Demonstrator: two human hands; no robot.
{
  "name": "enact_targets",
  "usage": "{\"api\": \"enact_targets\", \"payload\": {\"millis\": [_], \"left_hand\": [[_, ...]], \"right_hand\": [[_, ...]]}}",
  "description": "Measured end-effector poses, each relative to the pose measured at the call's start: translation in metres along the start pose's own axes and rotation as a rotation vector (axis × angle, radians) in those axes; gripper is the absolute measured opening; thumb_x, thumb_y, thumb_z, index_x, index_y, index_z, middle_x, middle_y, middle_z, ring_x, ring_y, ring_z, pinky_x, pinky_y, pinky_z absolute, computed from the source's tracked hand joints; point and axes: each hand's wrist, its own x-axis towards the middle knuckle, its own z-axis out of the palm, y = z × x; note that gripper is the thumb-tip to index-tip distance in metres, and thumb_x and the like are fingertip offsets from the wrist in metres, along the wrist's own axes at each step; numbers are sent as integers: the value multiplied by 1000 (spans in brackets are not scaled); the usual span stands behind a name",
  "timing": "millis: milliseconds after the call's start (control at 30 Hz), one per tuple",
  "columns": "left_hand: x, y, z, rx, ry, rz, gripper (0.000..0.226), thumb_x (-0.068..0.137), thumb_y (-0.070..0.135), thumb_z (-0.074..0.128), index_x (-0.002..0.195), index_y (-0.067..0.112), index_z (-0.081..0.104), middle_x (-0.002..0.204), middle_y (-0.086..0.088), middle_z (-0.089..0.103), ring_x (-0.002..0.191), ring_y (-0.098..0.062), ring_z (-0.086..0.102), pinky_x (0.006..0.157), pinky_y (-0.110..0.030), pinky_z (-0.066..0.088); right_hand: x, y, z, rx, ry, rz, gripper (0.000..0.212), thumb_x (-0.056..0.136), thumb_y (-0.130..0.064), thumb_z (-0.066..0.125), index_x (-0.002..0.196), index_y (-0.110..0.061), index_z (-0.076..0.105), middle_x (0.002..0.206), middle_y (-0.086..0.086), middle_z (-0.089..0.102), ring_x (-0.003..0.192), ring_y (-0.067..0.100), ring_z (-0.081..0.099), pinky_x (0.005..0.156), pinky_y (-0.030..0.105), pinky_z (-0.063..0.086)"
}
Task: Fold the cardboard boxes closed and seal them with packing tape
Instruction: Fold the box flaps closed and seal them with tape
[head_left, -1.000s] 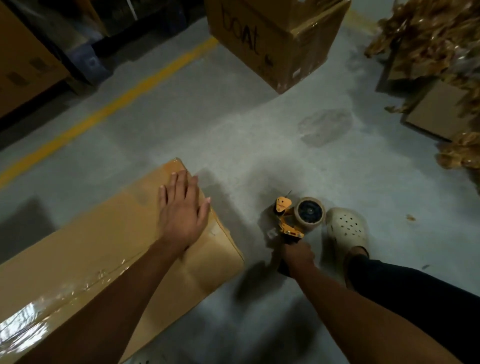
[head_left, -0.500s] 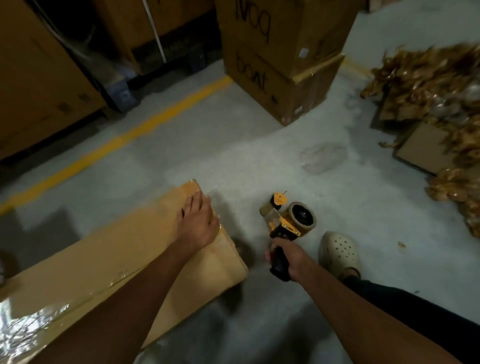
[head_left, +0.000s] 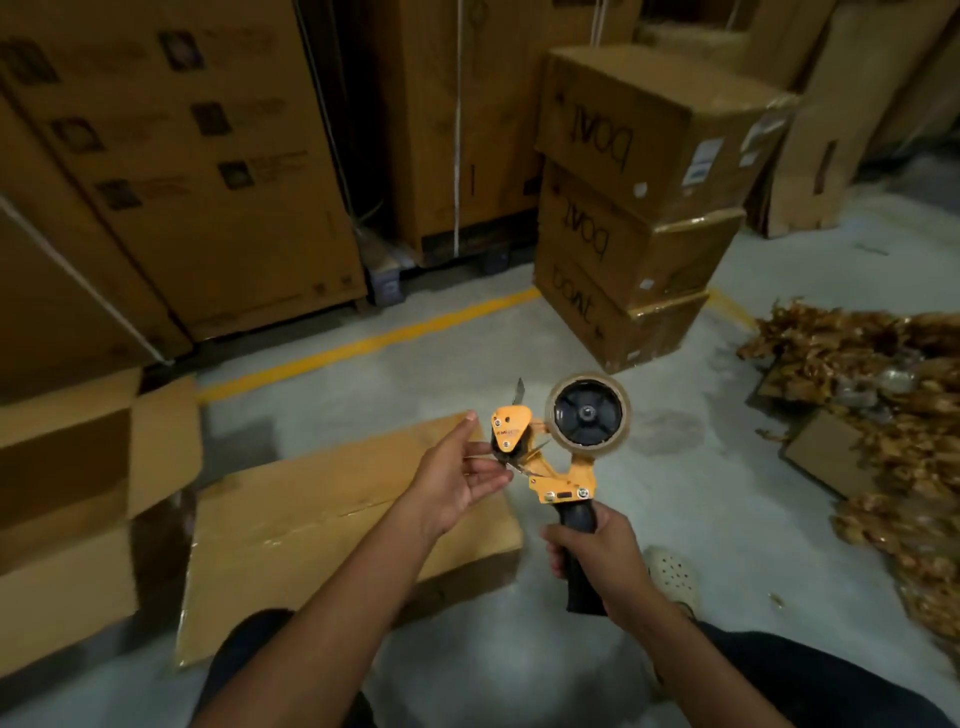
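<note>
Grey concrete floor (head_left: 675, 499) is seen beneath both hands. Nearest, the orange plastic tape dispenser (head_left: 558, 480) is gripped by its black handle in the right hand (head_left: 597, 558), judged the safe hold on a light, rigid, sharp-bladed tool. At its front the left hand (head_left: 457, 480) is half-curled; whether tape is pinched cannot be told. Just beyond, the low brown cardboard box (head_left: 322, 519) lies closed, likely stiff but dentable.
</note>
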Motion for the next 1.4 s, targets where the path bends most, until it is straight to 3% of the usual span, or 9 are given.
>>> {"api": "enact_targets", "payload": {"millis": [67,200,433,633,867,1067,1133,1233,1400], "left_hand": [[-26,0,-7,-20,-13,-1,52,94,48,61,118,1,58,106,-22,63,83,-30,70,58,-30,59],[-70,-2,-17,-95,-72,-7,41,95,38,62,115,2,60,106,-20,63,75,-26,72,54,-27,59],[-117,4,-21,-139,-171,-8,17,101,8,49,109,-3,60,85,-24,71,67,-30,74,50,-25,59],[-139,18,-12,-2,-192,-22,37,100,19,46,119,-10,58,92,-26,73,73,-33,75,54,-25,60],[-153,23,-2,154,-215,24,23,103,5,43,113,-7,60,90,-24,73,72,-27,75,57,-24,60],[-161,29,7,246,-232,98,23,105,10,43,102,-3,62,88,-19,69,66,-22,73,56,-22,59],[-159,30,8,271,-203,123,22,104,12,46,109,-4,60,94,-21,67,64,-21,72,53,-22,58],[-157,33,5,286,-200,128,18,102,9,51,113,-4,54,91,-23,68,64,-22,71,53,-23,58],[-156,43,-4,323,-275,93,4,97,2,57,100,-1,56,88,-22,69,68,-23,70,61,-24,61]], "right_hand": [[-24,-6,2,-57,0,-55,17,81,3,71,88,1,56,60,14,58,51,26,51,49,33,46],[-63,-19,5,-131,21,-159,12,86,-10,73,90,-2,65,61,11,61,52,25,56,53,36,50],[-101,-43,0,-176,23,-261,12,87,-13,73,92,-4,66,64,13,65,53,25,59,54,35,52],[-122,-56,-10,-202,30,-348,11,85,-14,75,89,-6,68,63,16,65,53,25,58,53,35,50],[-134,-60,-21,-275,125,-390,10,84,-7,73,92,-13,71,68,12,69,56,22,63,57,36,56],[-139,-63,-20,-368,183,-428,20,82,-4,73,93,-20,68,74,4,71,64,19,68,58,29,57],[-138,-61,-20,-426,211,-438,22,79,-3,73,90,-20,66,72,2,70,65,20,67,58,36,57],[-137,-57,-23,-479,228,-433,19,74,1,71,80,-16,64,66,6,68,65,24,66,61,45,56],[-140,-52,-18,-362,138,-382,9,81,8,60,81,0,61,59,13,64,53,23,60,58,39,54]]}}
